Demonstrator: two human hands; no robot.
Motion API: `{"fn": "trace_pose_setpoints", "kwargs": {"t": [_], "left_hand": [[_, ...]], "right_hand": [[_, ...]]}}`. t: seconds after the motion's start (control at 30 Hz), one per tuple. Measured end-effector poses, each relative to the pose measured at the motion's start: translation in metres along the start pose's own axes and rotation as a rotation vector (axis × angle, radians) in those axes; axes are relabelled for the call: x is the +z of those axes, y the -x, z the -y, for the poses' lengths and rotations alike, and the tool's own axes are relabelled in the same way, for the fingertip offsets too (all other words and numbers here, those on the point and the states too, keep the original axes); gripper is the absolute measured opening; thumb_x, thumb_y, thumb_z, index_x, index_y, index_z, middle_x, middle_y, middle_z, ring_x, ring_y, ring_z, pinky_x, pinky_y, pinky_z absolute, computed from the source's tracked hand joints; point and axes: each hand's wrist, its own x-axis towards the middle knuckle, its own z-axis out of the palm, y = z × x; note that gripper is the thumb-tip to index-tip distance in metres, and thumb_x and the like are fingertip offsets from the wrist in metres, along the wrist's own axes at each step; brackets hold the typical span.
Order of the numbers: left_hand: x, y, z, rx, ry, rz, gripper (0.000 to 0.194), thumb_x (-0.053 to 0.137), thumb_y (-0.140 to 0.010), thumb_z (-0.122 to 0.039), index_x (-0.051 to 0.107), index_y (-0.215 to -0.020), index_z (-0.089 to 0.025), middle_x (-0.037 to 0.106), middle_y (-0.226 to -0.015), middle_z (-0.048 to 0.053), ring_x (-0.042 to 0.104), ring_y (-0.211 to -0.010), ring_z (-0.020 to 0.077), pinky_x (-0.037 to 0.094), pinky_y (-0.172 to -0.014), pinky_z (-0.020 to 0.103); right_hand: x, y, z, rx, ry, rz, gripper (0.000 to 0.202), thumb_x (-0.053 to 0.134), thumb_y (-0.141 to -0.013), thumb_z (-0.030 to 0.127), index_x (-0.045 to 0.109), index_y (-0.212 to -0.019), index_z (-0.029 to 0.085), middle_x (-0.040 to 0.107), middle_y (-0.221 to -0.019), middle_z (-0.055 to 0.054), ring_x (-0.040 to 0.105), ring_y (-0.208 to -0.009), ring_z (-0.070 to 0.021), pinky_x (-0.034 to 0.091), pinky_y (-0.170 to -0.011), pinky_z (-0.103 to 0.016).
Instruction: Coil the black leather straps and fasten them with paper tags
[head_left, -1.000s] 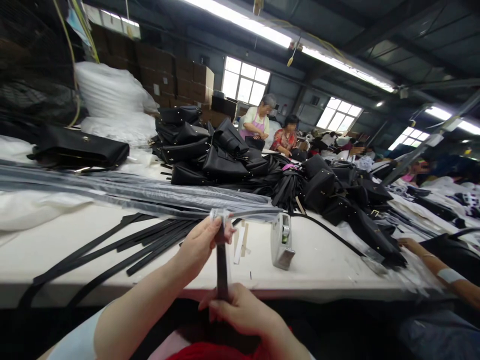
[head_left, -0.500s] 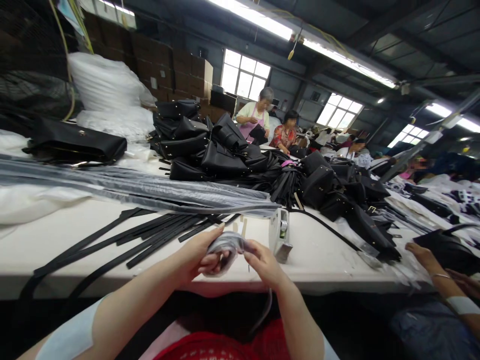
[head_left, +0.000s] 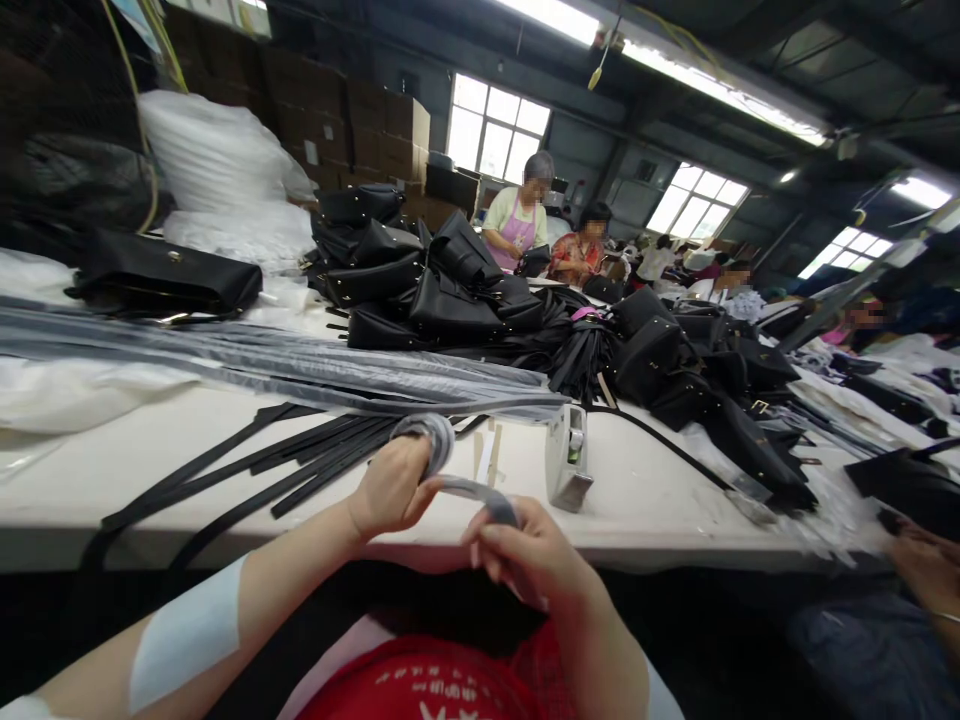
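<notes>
Your left hand, stretched forward, grips a coiled strap. Your right hand (slightly lower) pinches its tail

I have room to pass my right hand sideways over the bare worktop as far as the crumpled plastic. The tape dispenser stands ahead and slightly right of it. Between my hands, the grey strap bars the gap. Loose black straps clutter the left; piled bags wall off the back.
</notes>
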Motion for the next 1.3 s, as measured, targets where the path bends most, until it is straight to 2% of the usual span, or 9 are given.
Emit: {"fn": "trace_pose_setpoints", "kwargs": {"t": [0.1,0.23,0.33,0.43,0.63,0.77,1.03,1.2,1.3], "left_hand": [[0.009,0.018,-0.002,-0.089,0.020,0.252,0.039,0.058,-0.077,-0.057,0.060,-0.065,-0.020,0.053,-0.059,0.004,0.049,-0.059,0.0199,0.038,-0.063,0.031],[0.012,0.018,-0.018,-0.583,0.523,0.447,0.062,0.033,-0.087,-0.067,0.061,-0.062,-0.017,0.041,-0.040,-0.002,0.031,-0.036,0.0112,0.024,-0.042,0.024],[0.008,0.011,-0.023,-0.859,0.889,0.456,0.068,0.032,-0.087,-0.070,0.060,-0.058,-0.015,0.029,-0.030,-0.006,0.022,-0.028,0.0079,0.028,-0.039,0.022],[-0.003,0.003,-0.022,-0.991,1.169,0.395,0.070,0.029,-0.091,-0.064,0.061,-0.056,-0.013,0.022,-0.027,-0.009,0.020,-0.026,0.0059,0.041,-0.046,0.021],[-0.025,-0.024,-0.020,-0.780,1.417,0.132,0.056,0.025,-0.099,-0.042,0.065,-0.084,-0.006,0.037,-0.044,-0.007,0.035,-0.038,0.0077,0.051,-0.069,0.027],[-0.003,-0.020,-0.015,-0.448,0.882,-0.114,0.034,0.044,-0.092,-0.044,0.061,-0.091,-0.014,0.054,-0.071,0.001,0.053,-0.069,0.0166,0.046,-0.079,0.031],[0.032,0.022,-0.010,-0.150,0.106,0.253,0.031,0.043,-0.089,-0.043,0.056,-0.070,-0.022,0.052,-0.066,0.002,0.046,-0.060,0.0196,0.030,-0.061,0.029],[0.030,0.025,-0.013,-0.413,0.216,0.348,0.048,0.041,-0.089,-0.053,0.053,-0.054,-0.021,0.048,-0.046,-0.001,0.041,-0.044,0.0149,0.025,-0.050,0.026],[0.031,0.035,-0.015,-0.638,0.405,0.536,0.056,0.040,-0.086,-0.064,0.048,-0.051,-0.021,0.042,-0.036,-0.003,0.037,-0.034,0.0129,0.024,-0.042,0.025]], "right_hand": [[-0.029,-0.003,0.007,-0.028,0.145,-0.168,0.036,0.060,-0.085,0.047,0.068,-0.086,0.012,0.058,-0.055,0.000,0.048,-0.044,-0.0086,0.039,-0.047,-0.021],[-0.053,-0.014,0.000,-0.078,0.736,-0.334,0.030,0.058,-0.087,0.043,0.068,-0.092,0.016,0.070,-0.080,-0.007,0.064,-0.073,-0.0183,0.050,-0.073,-0.031],[-0.056,-0.018,-0.008,-0.178,0.981,-0.423,0.028,0.055,-0.089,0.038,0.068,-0.104,0.018,0.071,-0.100,-0.010,0.063,-0.095,-0.0226,0.046,-0.088,-0.036],[-0.050,-0.020,-0.020,-0.168,0.949,-0.395,0.030,0.059,-0.086,0.040,0.067,-0.106,0.019,0.071,-0.094,-0.007,0.063,-0.085,-0.0197,0.048,-0.080,-0.032],[-0.008,-0.027,-0.058,0.074,0.686,-0.301,0.026,0.054,-0.089,0.036,0.066,-0.102,0.017,0.055,-0.058,0.004,0.049,-0.053,-0.0108,0.040,-0.058,-0.025],[0.023,-0.027,-0.048,0.226,0.114,0.066,0.034,0.045,-0.092,0.044,0.061,-0.102,0.016,0.058,-0.057,0.003,0.047,-0.042,-0.0092,0.035,-0.046,-0.022],[0.005,-0.019,0.004,0.226,-0.547,-0.035,0.044,0.030,-0.097,0.040,0.065,-0.092,0.013,0.036,-0.051,0.008,0.023,-0.034,-0.0062,0.047,-0.060,-0.027],[-0.010,-0.007,0.013,0.003,-0.202,-0.338,0.074,0.013,-0.094,0.063,0.068,-0.095,0.014,0.043,-0.052,0.003,0.040,-0.041,-0.0121,0.049,-0.066,-0.036],[-0.019,0.002,0.015,-0.276,0.355,-0.565,0.053,0.040,-0.090,0.062,0.069,-0.098,0.018,0.064,-0.080,-0.008,0.061,-0.081,-0.0233,0.046,-0.087,-0.042]]}}
